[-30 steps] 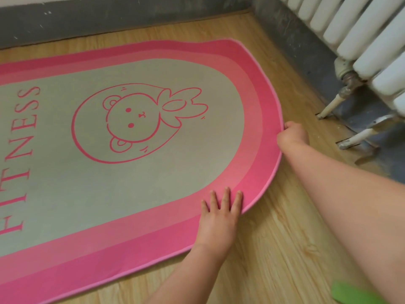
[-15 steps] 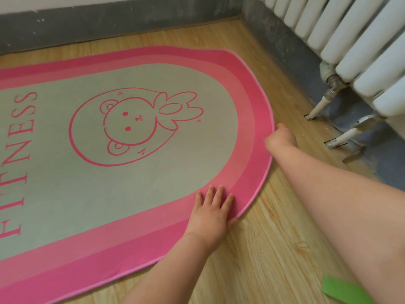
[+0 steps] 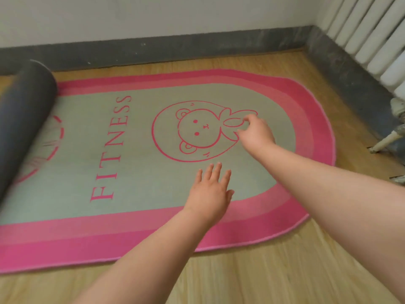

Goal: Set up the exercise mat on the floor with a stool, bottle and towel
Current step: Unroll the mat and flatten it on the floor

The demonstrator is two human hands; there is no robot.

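Two hands are over the mat, bare forearms reaching in from the near right. Left hand: palm down, fingers straight and slightly spread, lying flat on the mat's grey-green centre just below the bear drawing. Right hand: further in, over the drawing's right edge, fingers loosely bent with tips pointing down, nothing held; whether the tips touch the pile cannot be told (blur). Mat: lies flat on the floor, right end rounded, long edges straight. Its face is short-pile and carpet-like. Two pink bands, darker outside and paler inside, ring a dull grey-green field. Printed in pink line are a bear's head inside an oval and the word FITNESS, which runs across the width. Left end not unrolled: a thick roll shows dark grey, smooth backing and rests on the mat's face, partly covering a second pink line drawing. Floor: pale wood-grain planks, matt. Room: the mat sits in a corner, its far long edge near a dark grey skirting under a white wall. Along the right wall stands a white ribbed radiator. A pale pipe slants down to the floor near the rounded end, apart from it.
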